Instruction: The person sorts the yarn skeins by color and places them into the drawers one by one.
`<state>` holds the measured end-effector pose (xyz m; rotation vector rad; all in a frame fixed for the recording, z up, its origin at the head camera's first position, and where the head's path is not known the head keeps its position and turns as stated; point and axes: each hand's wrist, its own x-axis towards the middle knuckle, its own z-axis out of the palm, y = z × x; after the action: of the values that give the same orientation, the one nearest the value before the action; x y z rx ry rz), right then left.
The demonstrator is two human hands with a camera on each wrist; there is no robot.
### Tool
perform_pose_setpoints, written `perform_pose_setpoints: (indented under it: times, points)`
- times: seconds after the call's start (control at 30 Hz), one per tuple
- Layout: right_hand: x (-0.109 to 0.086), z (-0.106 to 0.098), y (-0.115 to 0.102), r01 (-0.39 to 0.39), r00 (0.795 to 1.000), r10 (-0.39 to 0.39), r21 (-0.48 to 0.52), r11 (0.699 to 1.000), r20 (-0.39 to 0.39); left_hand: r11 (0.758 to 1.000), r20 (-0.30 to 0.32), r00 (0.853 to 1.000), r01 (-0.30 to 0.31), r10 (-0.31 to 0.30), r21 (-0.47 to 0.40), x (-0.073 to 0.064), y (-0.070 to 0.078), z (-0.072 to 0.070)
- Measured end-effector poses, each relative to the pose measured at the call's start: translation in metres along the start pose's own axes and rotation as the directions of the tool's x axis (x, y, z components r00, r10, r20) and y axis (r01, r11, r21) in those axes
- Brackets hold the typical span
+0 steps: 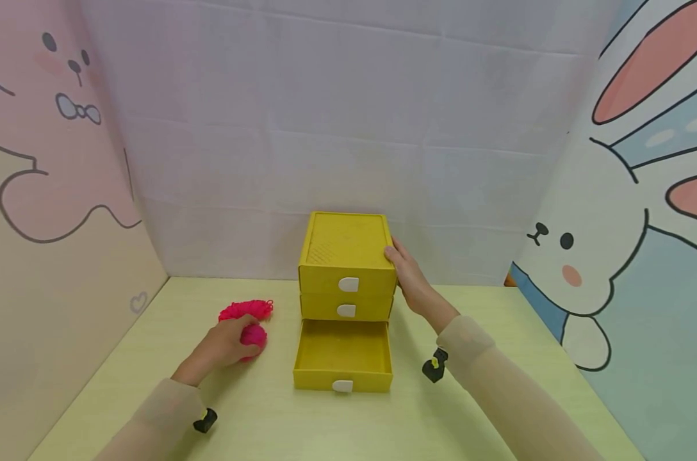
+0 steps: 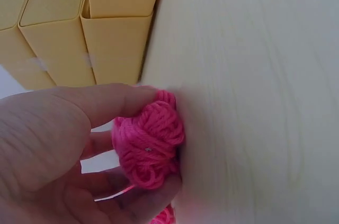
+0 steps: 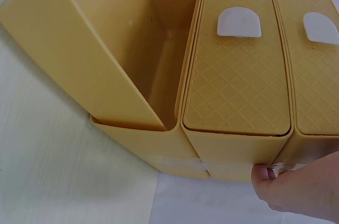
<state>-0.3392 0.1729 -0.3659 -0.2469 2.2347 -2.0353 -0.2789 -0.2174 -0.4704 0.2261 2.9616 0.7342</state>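
Note:
My left hand (image 1: 224, 344) pinches a pink ball of yarn (image 1: 254, 336) on the table, left of a yellow drawer unit (image 1: 348, 237). In the left wrist view, the thumb lies on one side of the wound yarn (image 2: 151, 142) and fingertips on the other. Just behind it sits a second pink bundle of yarn (image 1: 247, 310), loosely looped. The bottom drawer (image 1: 343, 379) is pulled out, and its visible floor is bare; the two drawers above are closed. My right hand (image 1: 416, 282) rests against the unit's right side, thumb at the top edge.
Each drawer front has a white tab handle (image 1: 348, 284). The pale wooden table (image 1: 469, 410) meets a white cloth backdrop (image 1: 348, 128). Cartoon-printed panels stand left and right (image 1: 642, 307).

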Motion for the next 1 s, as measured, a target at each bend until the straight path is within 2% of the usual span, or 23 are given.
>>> perform_pose_setpoints:
  times: [0.1,0.37,0.47,0.67,0.8,0.9,1.0]
  points:
    - [0.0,0.0,0.0,0.001,1.0,-0.001,0.004,1.0,0.0,0.999,0.0,0.999,-0.039,0.039,-0.005,0.001,0.0,0.001]
    - [0.0,0.0,0.001,0.002,1.0,-0.002,0.001,1.0,0.003,0.992,0.038,0.996,-0.081,0.085,-0.095,0.004,-0.003,0.0]
    - [0.001,0.0,0.001,0.005,1.0,-0.005,0.0,1.0,0.001,0.981,0.039,0.989,-0.136,0.142,-0.135,0.004,0.002,-0.005]
    - [0.002,-0.002,0.001,0.007,1.0,-0.007,-0.001,1.0,0.005,0.949,0.016,0.958,-0.282,0.287,-0.139,0.004,0.022,-0.021]
    - [0.002,-0.001,0.001,0.011,1.0,-0.011,0.005,1.0,0.008,0.936,0.03,0.941,-0.33,0.336,-0.12,0.004,0.041,-0.028]
    - [0.001,-0.001,0.0,0.009,1.0,-0.009,0.01,1.0,0.004,0.928,0.068,0.931,-0.348,0.358,-0.132,0.004,0.054,-0.029]
    - [0.001,0.0,0.0,0.005,1.0,-0.005,0.014,1.0,0.001,0.913,0.107,0.912,-0.379,0.397,-0.153,0.005,0.064,-0.027]
